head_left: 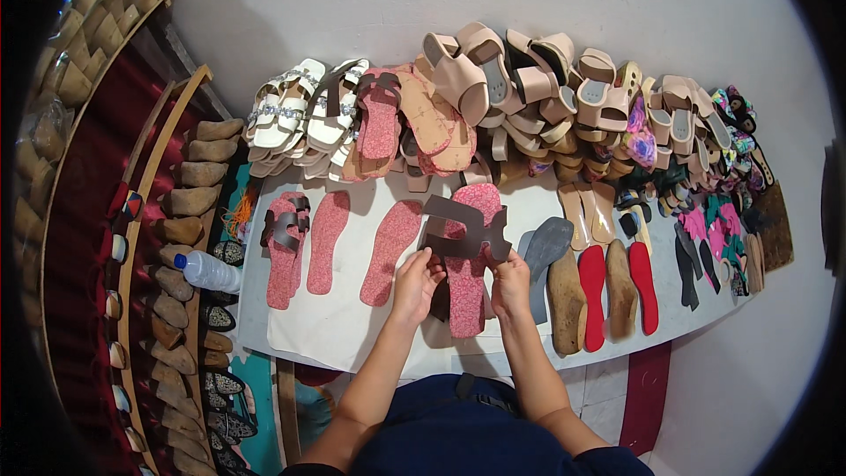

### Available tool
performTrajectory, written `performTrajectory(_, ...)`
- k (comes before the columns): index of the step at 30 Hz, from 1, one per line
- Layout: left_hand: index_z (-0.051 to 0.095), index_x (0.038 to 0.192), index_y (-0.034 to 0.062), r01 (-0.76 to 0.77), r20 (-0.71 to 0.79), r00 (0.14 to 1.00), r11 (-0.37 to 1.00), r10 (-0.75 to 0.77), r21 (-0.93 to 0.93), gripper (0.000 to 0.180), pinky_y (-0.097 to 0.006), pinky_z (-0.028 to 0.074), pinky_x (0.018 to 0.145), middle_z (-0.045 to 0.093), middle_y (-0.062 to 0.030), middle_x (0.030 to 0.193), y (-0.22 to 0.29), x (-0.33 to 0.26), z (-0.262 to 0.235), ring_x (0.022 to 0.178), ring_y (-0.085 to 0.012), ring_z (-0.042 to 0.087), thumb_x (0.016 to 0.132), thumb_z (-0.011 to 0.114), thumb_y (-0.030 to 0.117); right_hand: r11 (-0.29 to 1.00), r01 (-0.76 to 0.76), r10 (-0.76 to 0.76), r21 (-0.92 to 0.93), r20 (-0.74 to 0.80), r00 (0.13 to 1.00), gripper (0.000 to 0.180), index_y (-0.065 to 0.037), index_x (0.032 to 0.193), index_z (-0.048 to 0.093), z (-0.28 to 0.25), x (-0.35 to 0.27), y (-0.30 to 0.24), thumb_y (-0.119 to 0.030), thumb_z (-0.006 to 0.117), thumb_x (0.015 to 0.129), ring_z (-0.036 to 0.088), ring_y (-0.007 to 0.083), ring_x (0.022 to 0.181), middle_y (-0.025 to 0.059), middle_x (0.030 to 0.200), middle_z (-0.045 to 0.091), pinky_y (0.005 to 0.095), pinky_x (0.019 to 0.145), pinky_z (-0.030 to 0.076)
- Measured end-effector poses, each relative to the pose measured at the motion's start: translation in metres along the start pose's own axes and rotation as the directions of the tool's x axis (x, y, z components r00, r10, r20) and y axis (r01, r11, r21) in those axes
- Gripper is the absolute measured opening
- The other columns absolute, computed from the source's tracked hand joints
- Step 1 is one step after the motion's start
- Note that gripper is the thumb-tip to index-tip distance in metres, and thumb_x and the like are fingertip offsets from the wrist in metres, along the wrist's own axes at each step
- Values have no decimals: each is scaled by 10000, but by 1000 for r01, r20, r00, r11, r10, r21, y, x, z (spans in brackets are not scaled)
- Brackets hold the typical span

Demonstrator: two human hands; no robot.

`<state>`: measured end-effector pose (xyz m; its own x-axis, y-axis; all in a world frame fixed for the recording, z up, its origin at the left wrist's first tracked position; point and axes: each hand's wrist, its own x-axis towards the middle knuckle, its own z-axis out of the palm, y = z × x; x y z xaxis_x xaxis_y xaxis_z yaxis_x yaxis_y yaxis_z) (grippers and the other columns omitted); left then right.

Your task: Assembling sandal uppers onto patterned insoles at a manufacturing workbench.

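Observation:
Between my hands is a dark brown sandal upper (465,236), a flat strap with cut-out notches. My left hand (418,287) is closed on its left edge, and my right hand (510,286) pinches its right edge. The upper lies across a pink patterned insole (467,300), whose rounded toe shows above it and whose heel points toward me. Whether the insole rests on the table is hard to tell. More dark brown pieces are partly hidden behind it. To the left lie a loose pink sole (391,251), another pink sole (328,242) and pink sandals with brown straps (286,247).
Sandals (493,79) are piled along the wall at the table's (291,335) back. At the right are wooden lasts (566,307), red insoles (593,298) and grey sole pieces (548,242). A water bottle (211,271) and racks of wooden lasts (196,201) stand at the left.

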<state>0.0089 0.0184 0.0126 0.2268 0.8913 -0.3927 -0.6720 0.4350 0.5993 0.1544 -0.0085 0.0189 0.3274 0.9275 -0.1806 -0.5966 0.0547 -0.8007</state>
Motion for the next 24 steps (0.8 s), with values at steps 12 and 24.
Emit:
performTrajectory(12,516,945,33,438,153,894,894,-422,-90,165,-282,427,780,554,-67,893,9,2,0,827,-157,536,810,452,101,998,-62,62,-26,-16,998,209,22,926,561,8,-5,-4,-16,562,720,553,110,781,62,853,595,236,753,412)
performTrajectory(24,472,1033,-15,62,146,987,997,-66,35,246,-280,401,849,533,-93,1000,0,-9,2,924,-177,517,792,425,-14,989,-52,40,-137,-88,995,208,34,914,561,6,-4,2,27,542,708,546,104,768,60,846,594,235,737,415)
